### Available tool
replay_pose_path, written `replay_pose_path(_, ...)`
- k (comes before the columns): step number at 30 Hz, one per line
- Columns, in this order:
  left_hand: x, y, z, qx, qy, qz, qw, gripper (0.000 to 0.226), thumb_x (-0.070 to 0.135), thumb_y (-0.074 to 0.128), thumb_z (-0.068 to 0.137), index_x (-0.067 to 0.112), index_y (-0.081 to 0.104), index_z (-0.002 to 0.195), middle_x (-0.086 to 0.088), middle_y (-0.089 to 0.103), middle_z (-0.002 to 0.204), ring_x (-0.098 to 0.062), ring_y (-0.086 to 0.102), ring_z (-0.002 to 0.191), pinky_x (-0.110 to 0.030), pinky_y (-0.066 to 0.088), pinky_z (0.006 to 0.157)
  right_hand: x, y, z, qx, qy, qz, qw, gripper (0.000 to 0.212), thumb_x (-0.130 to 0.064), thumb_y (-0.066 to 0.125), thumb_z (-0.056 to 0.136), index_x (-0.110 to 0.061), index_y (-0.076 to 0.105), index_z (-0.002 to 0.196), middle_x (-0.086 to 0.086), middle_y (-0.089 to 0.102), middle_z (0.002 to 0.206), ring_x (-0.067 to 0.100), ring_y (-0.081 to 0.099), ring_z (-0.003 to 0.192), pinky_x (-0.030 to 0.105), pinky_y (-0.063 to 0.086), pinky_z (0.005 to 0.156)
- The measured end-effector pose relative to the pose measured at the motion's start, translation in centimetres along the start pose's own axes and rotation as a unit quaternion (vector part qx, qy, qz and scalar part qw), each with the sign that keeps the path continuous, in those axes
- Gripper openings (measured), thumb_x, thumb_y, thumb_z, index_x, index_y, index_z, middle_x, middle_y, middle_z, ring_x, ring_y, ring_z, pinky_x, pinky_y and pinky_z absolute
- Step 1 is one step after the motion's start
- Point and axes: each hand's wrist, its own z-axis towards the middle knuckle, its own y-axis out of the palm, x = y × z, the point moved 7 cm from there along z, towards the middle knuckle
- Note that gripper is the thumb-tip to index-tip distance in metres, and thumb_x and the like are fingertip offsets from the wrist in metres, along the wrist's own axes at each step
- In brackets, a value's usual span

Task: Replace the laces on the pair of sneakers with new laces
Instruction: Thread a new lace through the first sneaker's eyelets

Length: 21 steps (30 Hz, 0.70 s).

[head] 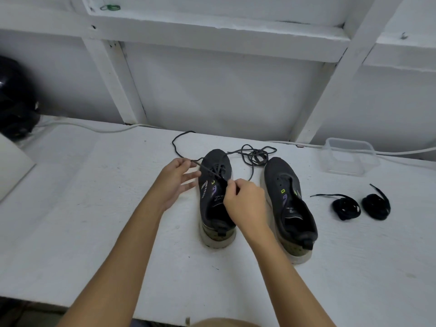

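The left sneaker (215,197) stands mid-frame, partly laced with a thin dark lace (213,172). The right hand (244,200) pinches the lace at the eyelets; the left hand (177,180) holds its other run between thumb and forefinger, the remaining fingers spread. Whether this lace is going in or coming out is hard to tell. Pulled unevenly, it could snag an eyelet or tip the shoe. The right sneaker (289,199) stands unlaced beside it. A loose lace (256,155) heaped behind could tangle in. Two coiled laces (361,206) wait at right.
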Motion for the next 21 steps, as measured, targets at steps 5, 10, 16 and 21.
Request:
replay_pose_path(5,0.3,2.3,-0.3,-0.066,0.000,-0.055,0.996,0.017,0.018,0.039,0.109,0.010,0.052,0.101,-0.008,0.073,0.103,-0.021,0.070,0.085,-0.030,0.054,0.070,-1.4,2.2,-1.1,-0.045,0.006,-0.003,0.999,0.036,-0.056,0.065,0.085,-0.021,0.064,0.092,-0.006,0.066,0.086,0.015,0.056,0.077,0.029,0.041,0.064)
replay_pose_path(10,2.8,3.2,-0.6,-0.083,0.049,-0.128,0.987,0.018,0.009,0.042,0.105,0.011,0.050,0.089,-0.002,0.051,0.068,-0.013,0.048,0.059,-0.027,0.056,0.064,-0.4,2.8,-0.9,-0.068,0.033,-0.038,0.996,0.031,-0.047,0.068,0.084,-0.020,0.064,0.100,-0.002,0.067,0.094,0.022,0.063,0.086,0.030,0.049,0.068)
replay_pose_path(16,5.7,3.3,-1.5,-0.041,0.066,-0.123,0.989,0.021,0.019,0.053,0.101,0.013,0.057,0.081,0.006,0.039,0.052,-0.013,0.037,0.054,-0.025,0.052,0.061,0.2,3.1,-0.8,-0.078,0.048,-0.022,0.996,0.030,-0.043,0.062,0.092,-0.015,0.064,0.103,0.001,0.066,0.097,0.024,0.060,0.086,0.029,0.043,0.066)
replay_pose_path(21,4.6,1.9,-0.9,0.032,0.096,0.531,0.841,0.028,0.044,0.079,0.080,0.018,0.073,0.087,0.008,0.058,0.072,-0.009,0.055,0.069,-0.023,0.038,0.058,0.3,2.9,-0.6,-0.078,0.052,-0.022,0.995,0.029,-0.043,0.061,0.092,-0.016,0.065,0.101,0.000,0.066,0.093,0.020,0.057,0.078,0.028,0.038,0.058)
